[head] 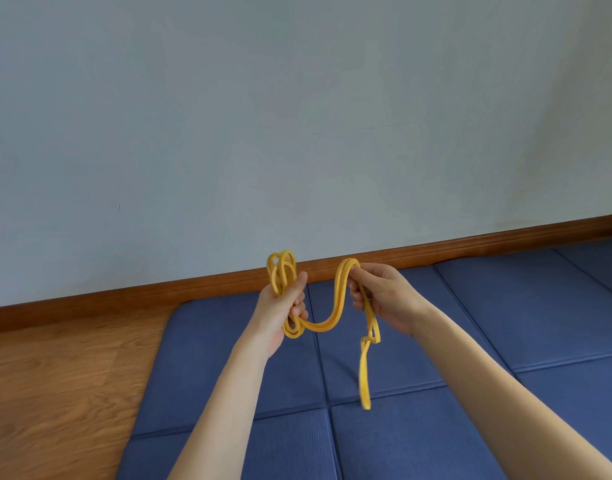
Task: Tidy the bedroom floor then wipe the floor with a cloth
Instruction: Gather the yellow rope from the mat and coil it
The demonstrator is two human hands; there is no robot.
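Left hand [286,299] raised in front of the body, fingers curled round a bundle of coils of the long flat yellow elastic band [327,326]; several loops stick up above the fist, a couple more hang just below it. Right hand [384,296] at about the same height, near the left hand, thumb and fingers pinching a doubled fold of the same band; the fold arches over the fingertips. Between the two hands the band sags in a U shape, slack. From the right hand the rest of the band hangs down, twisted once partway, its bottom loop dangling free in the air above the mat. Both forearms bare, reaching in from the bottom edge.

Under the hands: blue padded folding mat [419,427] with square panel seams, lying flat on the brown wooden plank floor [55,386], which shows to the left. Mat's far edge sits near the brown wooden skirting board [159,292]. Above that a plain pale grey-blue wall [263,116].
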